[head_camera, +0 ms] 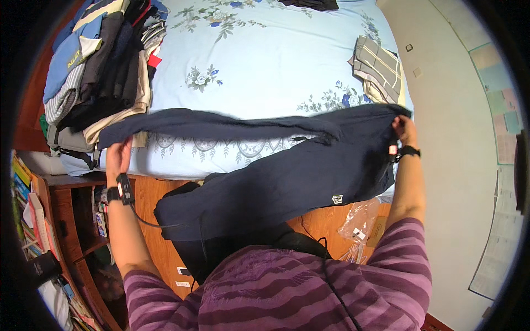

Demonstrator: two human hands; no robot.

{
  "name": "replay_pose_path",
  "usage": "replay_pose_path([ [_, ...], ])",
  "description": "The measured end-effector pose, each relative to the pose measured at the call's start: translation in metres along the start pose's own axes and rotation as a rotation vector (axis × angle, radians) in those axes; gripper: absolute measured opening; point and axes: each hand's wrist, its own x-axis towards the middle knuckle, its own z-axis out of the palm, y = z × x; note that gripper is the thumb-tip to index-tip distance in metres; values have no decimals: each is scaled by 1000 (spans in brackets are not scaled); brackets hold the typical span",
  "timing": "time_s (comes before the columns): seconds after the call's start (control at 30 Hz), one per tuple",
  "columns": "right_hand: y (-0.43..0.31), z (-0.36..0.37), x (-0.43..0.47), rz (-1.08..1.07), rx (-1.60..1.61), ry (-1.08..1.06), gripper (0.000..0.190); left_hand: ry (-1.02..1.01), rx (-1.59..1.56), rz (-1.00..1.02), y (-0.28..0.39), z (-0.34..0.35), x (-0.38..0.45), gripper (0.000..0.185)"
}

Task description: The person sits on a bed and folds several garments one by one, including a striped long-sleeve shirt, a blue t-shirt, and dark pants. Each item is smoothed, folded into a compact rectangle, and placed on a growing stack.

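Note:
A pair of dark navy trousers (265,182) is stretched sideways in front of me, between my two hands. My left hand (119,155) grips the hem end of one leg, beside the piled clothes. At the waist end, my right hand (405,130) pinches the fabric near the bed's right edge. The upper leg runs nearly straight across, above the front of the bed. The other leg hangs lower, slanting down to the left towards my lap, and carries a small pale patch. Drawstring ends show near the crotch.
A tall pile of folded clothes (107,62) stands on the left of the bed (256,70). Folded checked fabric (379,68) lies at the bed's right edge, beside the wall (434,124). A wooden bookshelf (68,215) is at lower left. A clear plastic bag (359,219) lies on the floor.

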Motion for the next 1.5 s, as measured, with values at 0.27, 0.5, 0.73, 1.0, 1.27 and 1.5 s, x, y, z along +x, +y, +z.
replay_pose_path([
  [0.27,-101,41,-22,-415,248,129,49,111,333,74,5,59,114,25],
  [0.5,48,66,13,-910,-770,100,44,226,351,-254,-86,38,78,51],
  [0.73,136,158,-98,-432,-817,-581,28,415,863,-438,-67,40,70,31],
  [1.0,118,153,-98,-198,-749,-645,28,-176,1711,483,-38,37,36,15],
  [1.27,125,162,-94,-240,-811,-632,30,451,1483,98,-79,-25,21,30],
  [1.5,132,159,-87,-268,-769,-628,31,521,1767,827,-61,21,52,18],
])
